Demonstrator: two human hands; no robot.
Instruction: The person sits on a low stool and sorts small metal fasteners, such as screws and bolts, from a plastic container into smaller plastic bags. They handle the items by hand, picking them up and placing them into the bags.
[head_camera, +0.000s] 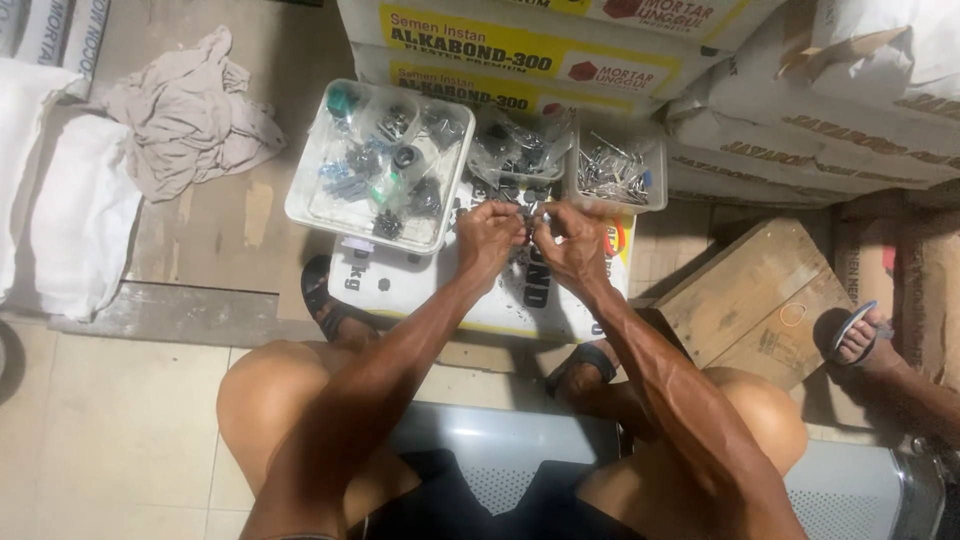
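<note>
My left hand (487, 232) and my right hand (568, 240) meet above a white sack (420, 285) lying flat on the floor. Their fingertips pinch a small dark metal part (527, 216) between them; its exact shape is too small to tell. Just beyond my left hand stands a clear plastic tray (378, 165) filled with small bagged hardware pieces. Past my right hand sits a smaller clear box (614, 172) holding metal screws or nails. Between them lies a clear bag of dark parts (515, 150).
Stacked cement sacks (800, 110) rise behind the trays. A crumpled cloth (185, 115) and white sacks (70, 210) lie at the left. A wooden crate (760, 295) stands at the right, beside another person's sandalled foot (860, 335). I sit on a metal bench (500, 445).
</note>
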